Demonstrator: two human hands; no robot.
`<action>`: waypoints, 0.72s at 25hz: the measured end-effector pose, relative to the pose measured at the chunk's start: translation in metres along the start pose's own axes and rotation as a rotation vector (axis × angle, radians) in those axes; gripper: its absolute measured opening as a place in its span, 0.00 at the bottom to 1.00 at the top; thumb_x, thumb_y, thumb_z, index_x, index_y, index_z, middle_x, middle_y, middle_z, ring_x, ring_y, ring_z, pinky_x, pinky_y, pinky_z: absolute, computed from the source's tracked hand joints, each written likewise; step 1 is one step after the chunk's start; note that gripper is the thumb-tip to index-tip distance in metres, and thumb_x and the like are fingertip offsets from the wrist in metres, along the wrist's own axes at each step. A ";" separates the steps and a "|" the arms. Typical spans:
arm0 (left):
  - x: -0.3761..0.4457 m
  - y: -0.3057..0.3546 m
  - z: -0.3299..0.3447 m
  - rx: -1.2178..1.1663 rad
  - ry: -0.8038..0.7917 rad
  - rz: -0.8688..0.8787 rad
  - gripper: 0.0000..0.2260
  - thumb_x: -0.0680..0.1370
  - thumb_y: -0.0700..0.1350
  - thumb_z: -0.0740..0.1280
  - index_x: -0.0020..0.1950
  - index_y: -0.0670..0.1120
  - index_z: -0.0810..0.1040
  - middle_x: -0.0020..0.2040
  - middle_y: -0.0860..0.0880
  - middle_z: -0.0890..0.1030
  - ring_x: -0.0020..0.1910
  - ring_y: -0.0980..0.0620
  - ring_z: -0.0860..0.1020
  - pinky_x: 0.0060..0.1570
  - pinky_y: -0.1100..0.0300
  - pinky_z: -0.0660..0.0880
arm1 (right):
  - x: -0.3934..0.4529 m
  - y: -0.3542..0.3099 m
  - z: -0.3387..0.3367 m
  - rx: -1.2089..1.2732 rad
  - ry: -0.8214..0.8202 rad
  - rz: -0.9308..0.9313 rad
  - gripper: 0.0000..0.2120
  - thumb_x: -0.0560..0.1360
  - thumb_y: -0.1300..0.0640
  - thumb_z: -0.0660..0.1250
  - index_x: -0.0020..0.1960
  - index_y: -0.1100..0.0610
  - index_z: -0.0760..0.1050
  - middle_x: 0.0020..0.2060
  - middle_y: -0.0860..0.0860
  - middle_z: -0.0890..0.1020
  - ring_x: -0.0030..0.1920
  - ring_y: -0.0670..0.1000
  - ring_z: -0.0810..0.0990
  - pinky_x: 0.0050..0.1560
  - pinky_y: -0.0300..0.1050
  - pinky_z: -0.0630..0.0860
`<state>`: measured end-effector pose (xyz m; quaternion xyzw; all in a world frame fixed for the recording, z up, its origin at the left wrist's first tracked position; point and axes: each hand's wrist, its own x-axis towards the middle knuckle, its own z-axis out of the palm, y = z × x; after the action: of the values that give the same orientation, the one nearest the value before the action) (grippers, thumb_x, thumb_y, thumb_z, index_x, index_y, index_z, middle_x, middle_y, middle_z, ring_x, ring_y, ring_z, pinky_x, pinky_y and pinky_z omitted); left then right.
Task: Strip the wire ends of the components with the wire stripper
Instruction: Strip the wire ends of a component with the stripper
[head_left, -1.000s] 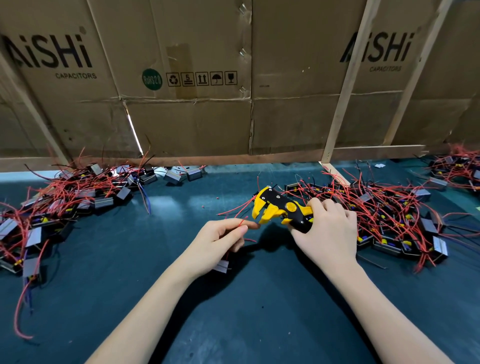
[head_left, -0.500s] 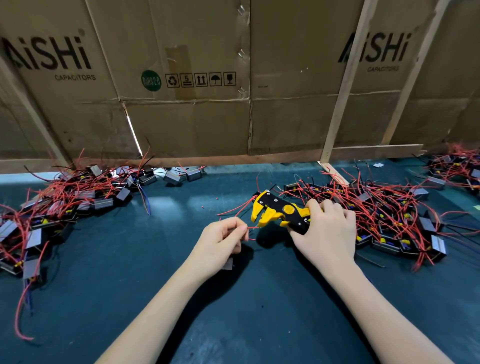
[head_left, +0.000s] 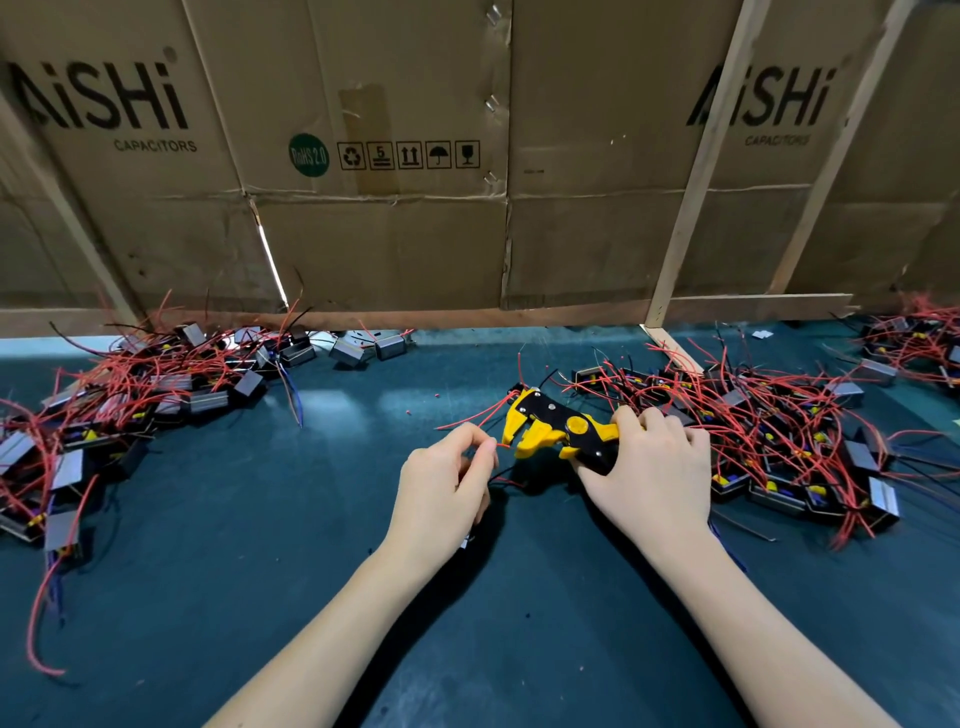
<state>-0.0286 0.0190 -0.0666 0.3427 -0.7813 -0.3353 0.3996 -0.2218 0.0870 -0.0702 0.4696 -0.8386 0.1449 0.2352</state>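
My right hand (head_left: 655, 470) grips the handles of a yellow and black wire stripper (head_left: 558, 430), its jaws pointing left. My left hand (head_left: 442, 483) pinches a thin red wire (head_left: 503, 445) between thumb and forefinger, its tip just at the stripper's jaws. The component on that wire is mostly hidden under my left hand; a small grey corner (head_left: 465, 542) shows below the palm. Both hands hover low over the dark green table mat (head_left: 260, 545).
A pile of black and grey components with red wires (head_left: 769, 441) lies right of my right hand. Another pile (head_left: 130, 400) spreads along the left. More components (head_left: 914, 343) sit at far right. A cardboard wall (head_left: 389, 182) with wooden slats closes the back.
My left hand has shifted a little to the right, bringing the red wire's tip up to the stripper's jaws. The right hand and the stripper have barely moved.
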 end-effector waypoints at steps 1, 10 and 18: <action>0.000 0.000 0.000 -0.009 0.009 0.001 0.11 0.82 0.45 0.61 0.40 0.50 0.72 0.21 0.49 0.74 0.17 0.54 0.66 0.27 0.63 0.68 | 0.000 0.000 0.000 -0.010 -0.010 0.004 0.30 0.66 0.33 0.70 0.54 0.57 0.78 0.45 0.55 0.80 0.48 0.59 0.78 0.51 0.53 0.66; 0.001 0.000 0.001 0.124 0.089 0.116 0.10 0.81 0.45 0.63 0.40 0.48 0.72 0.22 0.47 0.74 0.22 0.45 0.69 0.32 0.56 0.71 | -0.001 -0.002 0.002 0.035 -0.032 -0.001 0.28 0.66 0.32 0.69 0.52 0.55 0.77 0.45 0.53 0.80 0.50 0.58 0.78 0.51 0.52 0.65; 0.000 0.002 0.003 0.209 0.090 0.189 0.11 0.76 0.40 0.70 0.35 0.42 0.74 0.25 0.52 0.68 0.29 0.43 0.66 0.32 0.56 0.66 | 0.000 -0.002 -0.002 0.025 -0.055 -0.009 0.26 0.67 0.32 0.66 0.47 0.54 0.77 0.42 0.52 0.81 0.47 0.57 0.79 0.48 0.51 0.63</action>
<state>-0.0318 0.0206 -0.0659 0.3218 -0.8222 -0.1972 0.4260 -0.2195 0.0868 -0.0679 0.4803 -0.8406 0.1414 0.2066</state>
